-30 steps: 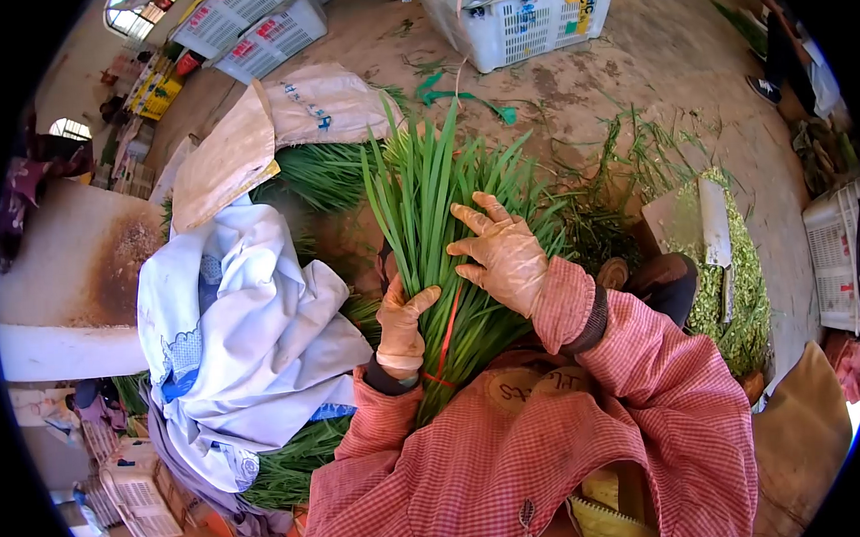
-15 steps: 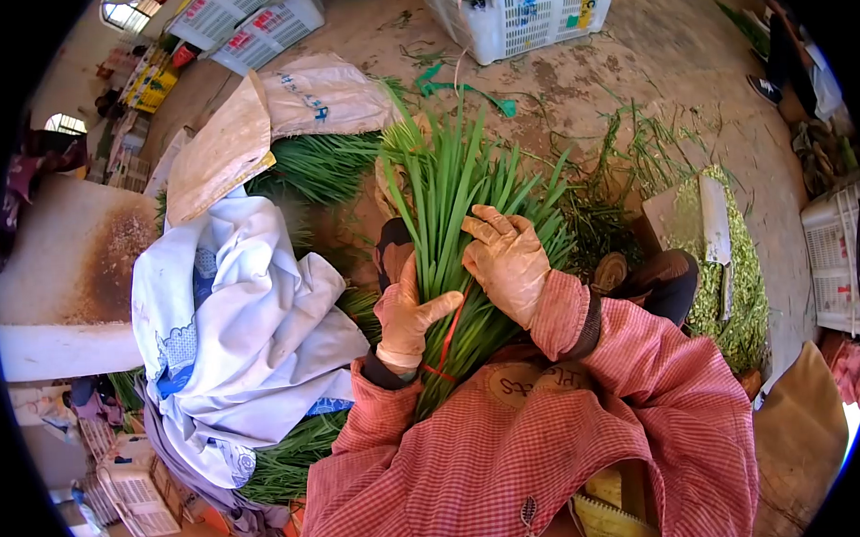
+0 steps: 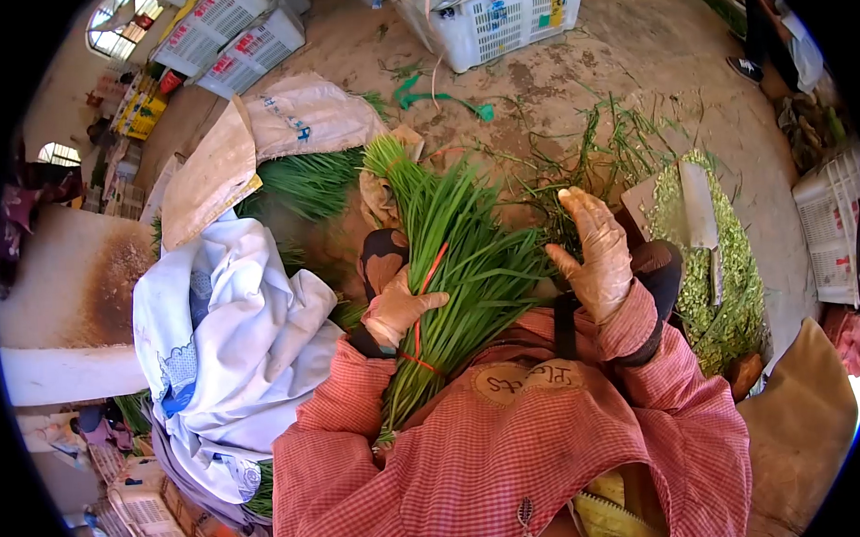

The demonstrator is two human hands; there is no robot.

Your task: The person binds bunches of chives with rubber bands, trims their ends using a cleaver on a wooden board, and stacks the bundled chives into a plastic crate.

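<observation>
A bundle of long green leaves (image 3: 458, 258) lies across my lap, its cut ends toward my body and its tips pointing up and away. Red bands (image 3: 421, 362) circle its lower part. Wearing a thin translucent glove, my left hand (image 3: 400, 309) holds the bundle's left side, thumb laid over the leaves. My right hand (image 3: 600, 253), gloved too, is raised to the right of the bundle, apart from it, with fingers extended and nothing in them. More green leaves (image 3: 313, 183) lie under a sack flap (image 3: 316, 116) at the upper left.
A white cloth (image 3: 252, 331) covers a pile at my left. Loose leaves (image 3: 625, 143) are scattered on the floor ahead. Chopped green bits (image 3: 734, 286) lie by a board at right. White crates (image 3: 507, 24) stand at the top and a crate (image 3: 831, 226) far right.
My right hand has left the bundle and moved right, fingers now spread. The leaf tips, upright before, now lean over to the right. My left hand keeps its hold.
</observation>
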